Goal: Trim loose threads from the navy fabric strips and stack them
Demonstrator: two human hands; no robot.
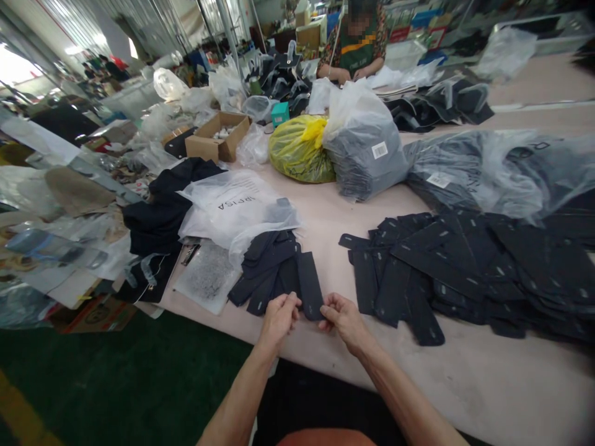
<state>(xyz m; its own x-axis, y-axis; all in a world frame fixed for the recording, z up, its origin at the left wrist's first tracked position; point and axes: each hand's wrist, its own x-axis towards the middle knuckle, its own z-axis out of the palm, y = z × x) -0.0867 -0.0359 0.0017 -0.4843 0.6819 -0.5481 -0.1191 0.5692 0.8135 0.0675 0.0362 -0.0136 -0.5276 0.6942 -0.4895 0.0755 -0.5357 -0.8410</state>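
Note:
A dark fabric strip with rounded corners lies at the table's front, between my two hands. My right hand is closed, its thumb and fingertips pinched at the strip's lower right corner. To the left, my left hand is also closed, thumb against fingers, just beside the strip; whatever it may pinch is too small to make out. Behind it lies a small pile of similar dark strips, partly under a white plastic bag. A larger heap of dark strips with small slots spreads out on the right.
A clear bag of tiny dark bits lies at the left table edge. Farther back stand a yellow bag, a full translucent bag and a cardboard box. A person works across the table.

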